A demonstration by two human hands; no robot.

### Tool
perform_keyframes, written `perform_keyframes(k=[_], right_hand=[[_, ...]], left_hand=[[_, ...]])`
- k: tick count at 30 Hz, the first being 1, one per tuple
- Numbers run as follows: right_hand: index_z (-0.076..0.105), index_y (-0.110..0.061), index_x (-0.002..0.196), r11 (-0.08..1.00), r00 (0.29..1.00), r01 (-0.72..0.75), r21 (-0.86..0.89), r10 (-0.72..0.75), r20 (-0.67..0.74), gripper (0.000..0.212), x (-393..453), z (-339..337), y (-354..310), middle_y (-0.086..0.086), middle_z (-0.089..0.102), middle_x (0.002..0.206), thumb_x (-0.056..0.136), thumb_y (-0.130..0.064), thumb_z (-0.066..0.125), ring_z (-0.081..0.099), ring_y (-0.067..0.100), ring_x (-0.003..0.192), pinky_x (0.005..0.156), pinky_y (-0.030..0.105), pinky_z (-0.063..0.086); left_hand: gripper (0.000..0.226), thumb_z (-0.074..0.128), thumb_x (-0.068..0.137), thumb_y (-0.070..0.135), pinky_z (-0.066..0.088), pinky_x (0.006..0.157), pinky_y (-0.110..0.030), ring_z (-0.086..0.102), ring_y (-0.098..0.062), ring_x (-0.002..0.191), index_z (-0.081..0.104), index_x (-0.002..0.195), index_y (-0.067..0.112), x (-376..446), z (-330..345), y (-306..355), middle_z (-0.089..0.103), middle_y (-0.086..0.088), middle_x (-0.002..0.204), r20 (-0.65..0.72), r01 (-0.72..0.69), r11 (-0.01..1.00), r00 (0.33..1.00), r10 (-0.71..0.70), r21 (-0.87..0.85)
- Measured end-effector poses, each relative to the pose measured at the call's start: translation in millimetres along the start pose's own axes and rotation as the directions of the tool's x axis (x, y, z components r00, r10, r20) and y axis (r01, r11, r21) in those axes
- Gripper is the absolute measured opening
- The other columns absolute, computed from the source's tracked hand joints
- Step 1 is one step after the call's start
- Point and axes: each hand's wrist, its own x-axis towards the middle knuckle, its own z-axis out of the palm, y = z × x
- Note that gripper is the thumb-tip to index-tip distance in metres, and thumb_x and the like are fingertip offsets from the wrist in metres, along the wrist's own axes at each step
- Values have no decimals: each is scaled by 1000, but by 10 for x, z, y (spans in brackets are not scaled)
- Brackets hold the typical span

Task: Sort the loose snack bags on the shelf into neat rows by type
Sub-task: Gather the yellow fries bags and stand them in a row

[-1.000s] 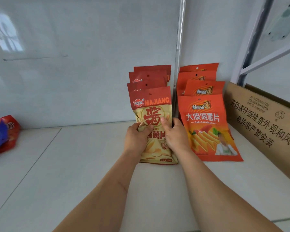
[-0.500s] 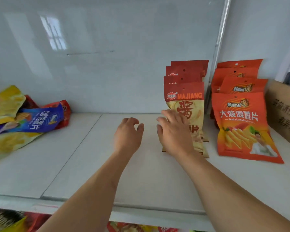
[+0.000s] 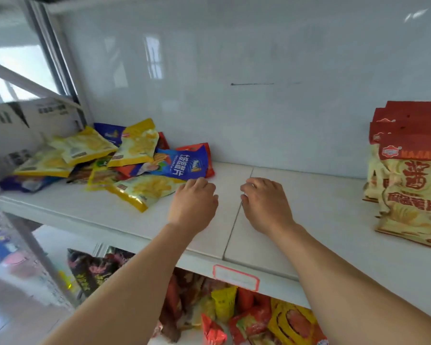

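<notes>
A loose heap of snack bags (image 3: pixel 115 158) lies on the left of the white shelf (image 3: pixel 321 220): several yellow ones, a blue bag (image 3: pixel 182 163) on top at its right end, and red ones underneath. A row of red-and-cream MAJIANG bags (image 3: pixel 411 175) stands at the right edge. My left hand (image 3: pixel 193 202) hovers palm down just right of the heap, its fingertips near the blue bag and a yellow bag (image 3: pixel 144 190), holding nothing. My right hand (image 3: pixel 266 202) hovers over the bare shelf beside it, fingers curled loosely, empty.
A white carton (image 3: pixel 33 120) stands behind the heap at the far left by the shelf's upright post (image 3: pixel 57 53). The lower shelf holds more snack bags (image 3: pixel 234 310). A red-framed label (image 3: pixel 235 277) sits on the shelf's front edge.
Both hands let go of the MAJIANG bag, left standing in its row, and moved left along the shelf. My view swung left, bringing the heap into sight; the orange row is out of view.
</notes>
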Motion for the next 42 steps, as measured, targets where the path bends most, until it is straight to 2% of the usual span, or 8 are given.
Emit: perform_keyframes(k=[5,17,24,28,33,37,40,42], right_hand=[[62,-18,129,998,999,28,64,-30,33,32,301,150,-803,0,59,132,102,-26,45,52,23,123,101,36,35],[63,-16,122,960,997,-11,280,-11,74,29,1356,590,-2021,2,64,122,104,-29,45,59,23,110,84,37,49],[54,-16,135,892,978,-138,430,54,201,39,2206,1175,-2336,7,59,132,102,-36,47,57,27,119,94,40,49],[47,-16,142,849,953,-272,453,172,249,52,2646,1477,-2478,11,51,142,99,-45,47,51,32,126,101,49,47],[36,-12,146,782,853,-502,370,378,359,77,2967,1709,-2635,16,46,144,92,-65,47,45,39,130,103,52,42],[22,-11,154,738,784,-597,315,454,423,97,3115,1798,-2742,16,39,153,85,-73,51,38,38,138,109,53,34],[18,-9,155,718,777,-618,321,494,390,105,3153,1867,-2805,16,37,155,82,-73,58,38,37,139,110,52,33],[21,-8,154,698,777,-626,349,517,358,106,3175,1915,-2853,16,39,153,79,-70,64,40,37,138,109,51,35]], left_hand=[[34,43,103,38,43,100,-37,50,-21,126,60,127,22,-129,-141,-778,56,2,132,-16,58,998,998,-59,-9],[32,43,102,36,47,92,-37,55,-24,116,66,118,20,100,-178,-2241,61,1,124,-137,239,966,958,-251,-96],[37,51,100,39,50,90,-38,55,-23,121,61,131,23,727,1,-2937,58,2,134,-109,421,860,878,-466,-287],[44,52,98,42,44,103,-44,44,-27,132,55,137,21,1039,102,-3337,51,-3,143,-125,488,813,828,-546,-318],[73,46,97,54,18,121,-50,16,-34,150,30,154,11,1261,196,-3933,26,-12,162,-91,678,644,660,-746,-354],[97,40,94,67,10,123,-51,11,-38,152,13,157,-1,1433,240,-4355,17,-21,165,29,806,505,539,-842,-309],[104,38,91,73,11,122,-51,17,-41,150,10,157,-3,1500,285,-4537,23,-23,162,109,831,502,536,-837,-239],[105,42,90,72,14,122,-51,20,-40,149,9,157,-2,1525,310,-4593,26,-23,161,103,799,562,590,-801,-214]])
